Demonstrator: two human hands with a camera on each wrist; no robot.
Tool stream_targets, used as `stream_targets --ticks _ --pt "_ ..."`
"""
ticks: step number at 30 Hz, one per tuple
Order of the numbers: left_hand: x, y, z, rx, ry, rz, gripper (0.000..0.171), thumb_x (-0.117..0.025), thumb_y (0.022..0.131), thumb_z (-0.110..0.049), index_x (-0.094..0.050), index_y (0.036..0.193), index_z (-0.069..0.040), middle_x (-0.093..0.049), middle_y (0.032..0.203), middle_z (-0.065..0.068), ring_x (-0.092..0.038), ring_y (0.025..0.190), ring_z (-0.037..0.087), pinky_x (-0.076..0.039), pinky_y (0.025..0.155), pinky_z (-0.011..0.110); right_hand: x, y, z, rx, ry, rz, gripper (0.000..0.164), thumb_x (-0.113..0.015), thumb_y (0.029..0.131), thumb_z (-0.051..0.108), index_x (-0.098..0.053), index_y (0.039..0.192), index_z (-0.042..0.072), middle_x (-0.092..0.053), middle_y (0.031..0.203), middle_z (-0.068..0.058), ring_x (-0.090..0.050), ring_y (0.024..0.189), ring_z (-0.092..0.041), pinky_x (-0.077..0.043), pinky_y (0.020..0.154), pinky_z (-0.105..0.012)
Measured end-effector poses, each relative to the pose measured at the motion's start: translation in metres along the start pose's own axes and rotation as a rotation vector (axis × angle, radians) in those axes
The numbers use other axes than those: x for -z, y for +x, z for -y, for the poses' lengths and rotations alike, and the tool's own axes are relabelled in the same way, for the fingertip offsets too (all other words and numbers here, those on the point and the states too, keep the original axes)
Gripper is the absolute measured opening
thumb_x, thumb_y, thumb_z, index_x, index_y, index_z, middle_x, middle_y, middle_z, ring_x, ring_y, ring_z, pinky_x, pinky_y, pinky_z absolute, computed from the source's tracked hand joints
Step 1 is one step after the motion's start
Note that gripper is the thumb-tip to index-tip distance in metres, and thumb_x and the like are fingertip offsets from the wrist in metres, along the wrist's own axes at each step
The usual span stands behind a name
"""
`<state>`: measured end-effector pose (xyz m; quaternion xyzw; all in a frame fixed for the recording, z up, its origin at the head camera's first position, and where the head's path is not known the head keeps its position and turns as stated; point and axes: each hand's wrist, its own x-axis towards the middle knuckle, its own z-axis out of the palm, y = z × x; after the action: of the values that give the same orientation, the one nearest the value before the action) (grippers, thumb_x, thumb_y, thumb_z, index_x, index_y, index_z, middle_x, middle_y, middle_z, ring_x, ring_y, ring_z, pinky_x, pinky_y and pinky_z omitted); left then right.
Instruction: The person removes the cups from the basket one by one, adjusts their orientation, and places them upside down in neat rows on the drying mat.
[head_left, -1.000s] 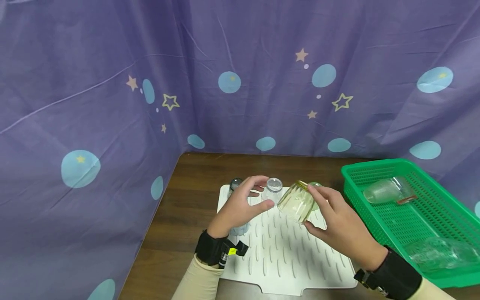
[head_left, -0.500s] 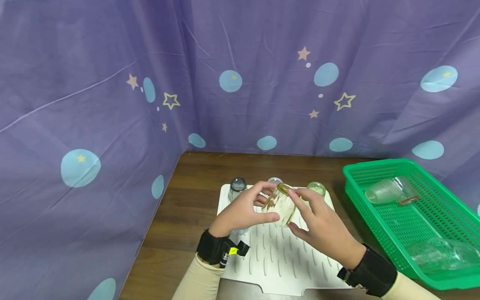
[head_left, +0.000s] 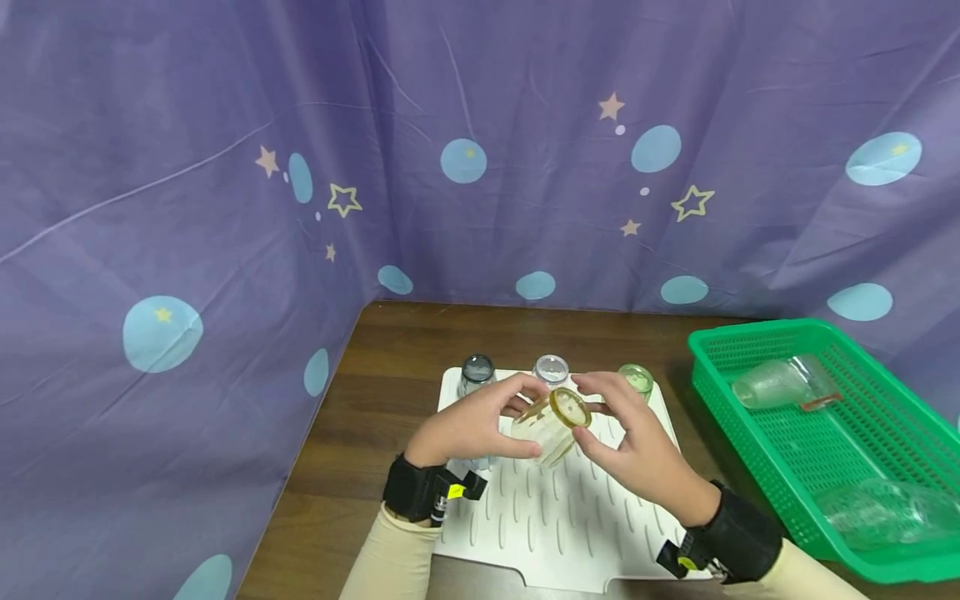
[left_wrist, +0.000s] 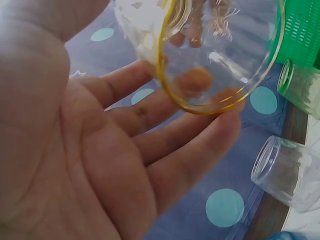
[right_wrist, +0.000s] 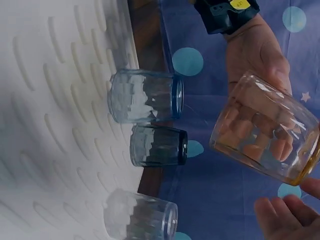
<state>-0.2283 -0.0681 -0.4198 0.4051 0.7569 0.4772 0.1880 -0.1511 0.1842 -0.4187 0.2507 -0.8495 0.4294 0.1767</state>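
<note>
A tilted, amber-tinted glass tumbler [head_left: 536, 432] is held above the white ridged drain tray [head_left: 562, 529]. My left hand [head_left: 468, 421] grips its side, thumb in front, other fingers behind; these show through the glass in the right wrist view. The thick amber base points right, toward my right hand [head_left: 637, 442]. Its thumb tip touches or nearly touches the base edge, while several other fingertips stand apart from the glass in the right wrist view. In the left wrist view, the tumbler's yellow-rimmed mouth [left_wrist: 220, 111] faces the camera.
Upside down on the tray stand a dark glass [head_left: 477, 371], a clear glass [head_left: 552, 369], a green glass [head_left: 637, 379] and a blue glass [right_wrist: 145, 96]. At right, a green basket [head_left: 723, 408] holds clear glassware [head_left: 783, 383] lying on its side. A purple curtain [head_left: 525, 225] hangs behind.
The tumbler has moved left from my right hand into my left hand's grip, and its base has turned toward the right. My right hand has followed leftward and its fingers have spread.
</note>
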Motion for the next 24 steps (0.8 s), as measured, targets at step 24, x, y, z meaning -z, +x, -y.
stream_targets --ticks 24 --pt "0.033 -0.028 0.007 0.193 0.147 -0.208 0.063 -0.074 0.096 -0.036 -0.047 0.151 -0.02 -0.061 0.139 0.004 -0.056 0.132 0.021 -0.049 0.109 0.044 -0.041 -0.016 -0.046 -0.111 -0.252 0.118 0.069 -0.091 0.079 0.015 -0.056 0.137 0.003 -0.068 0.12 -0.007 -0.067 0.111 -0.022 -0.061 0.085 -0.037"
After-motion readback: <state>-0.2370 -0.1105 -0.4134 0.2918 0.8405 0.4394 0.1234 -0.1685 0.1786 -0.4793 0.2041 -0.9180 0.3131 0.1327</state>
